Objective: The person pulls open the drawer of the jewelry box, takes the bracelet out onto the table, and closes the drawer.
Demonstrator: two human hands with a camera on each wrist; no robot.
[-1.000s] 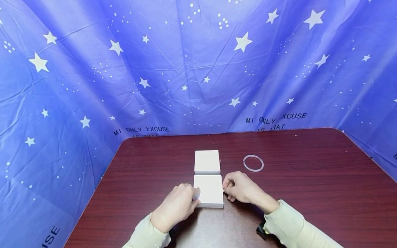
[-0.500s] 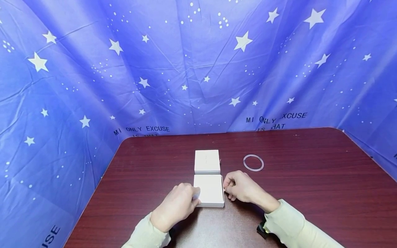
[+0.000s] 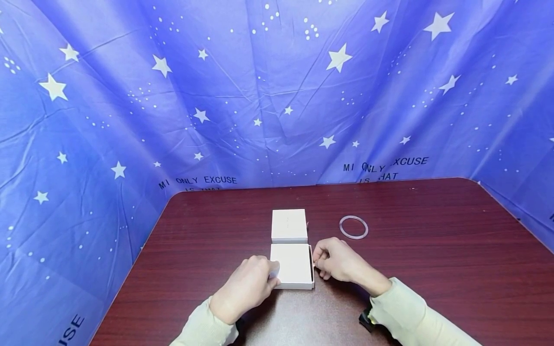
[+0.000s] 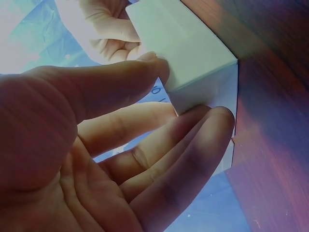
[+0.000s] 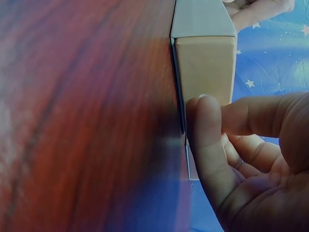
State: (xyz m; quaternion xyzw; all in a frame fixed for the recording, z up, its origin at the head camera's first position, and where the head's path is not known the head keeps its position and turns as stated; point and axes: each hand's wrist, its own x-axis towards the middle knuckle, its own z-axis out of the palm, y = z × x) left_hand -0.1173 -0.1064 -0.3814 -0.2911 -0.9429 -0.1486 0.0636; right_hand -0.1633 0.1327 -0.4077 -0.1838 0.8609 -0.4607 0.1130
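Note:
A flat white box (image 3: 293, 265) with a sliding drawer lies on the table. My left hand (image 3: 248, 287) grips its left side, with the thumb on one face and the fingers against the end in the left wrist view. At the box's right end, thumb and forefinger of my right hand (image 3: 336, 259) pinch at the drawer (image 5: 205, 67). The exact bit between those fingertips is hidden. A narrow dark gap shows along the right edge of the top, where the drawer sticks out a little from its sleeve (image 5: 205, 19). What lies inside cannot be seen.
Just behind stands a second white box (image 3: 288, 225), with a small brownish tab on its right side. A pale lilac ring, like a bangle (image 3: 367, 227), lies to the right on the dark red wooden table (image 3: 433, 250). A blue star-patterned cloth (image 3: 259, 86) hangs around the table.
The drawer has slid slightly rightward out of the sleeve, and the dark gap at its edge has opened up. My right hand has shifted slightly right; the left hand stays in place.

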